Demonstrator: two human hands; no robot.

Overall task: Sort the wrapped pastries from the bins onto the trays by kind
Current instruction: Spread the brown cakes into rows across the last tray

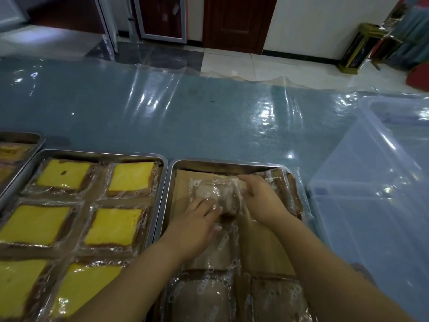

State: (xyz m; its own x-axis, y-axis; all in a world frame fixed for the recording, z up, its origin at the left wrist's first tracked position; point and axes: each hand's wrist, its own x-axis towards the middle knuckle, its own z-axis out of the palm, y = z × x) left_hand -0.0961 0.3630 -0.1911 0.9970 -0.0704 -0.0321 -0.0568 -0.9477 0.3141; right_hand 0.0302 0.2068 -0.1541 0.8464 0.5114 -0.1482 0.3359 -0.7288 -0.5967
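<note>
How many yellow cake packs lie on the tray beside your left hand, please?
6 on that tray: far left, far right, middle left, middle right, near left, near right; arm may hide more.

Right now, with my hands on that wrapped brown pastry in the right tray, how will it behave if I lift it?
The wrapped pastry probably sags slightly, since it looks like a soft, flat cake slice. Its glossy, crinkled film may be slippery, so hold the body, not the loose edges. Likely light and easily squashed.
</note>
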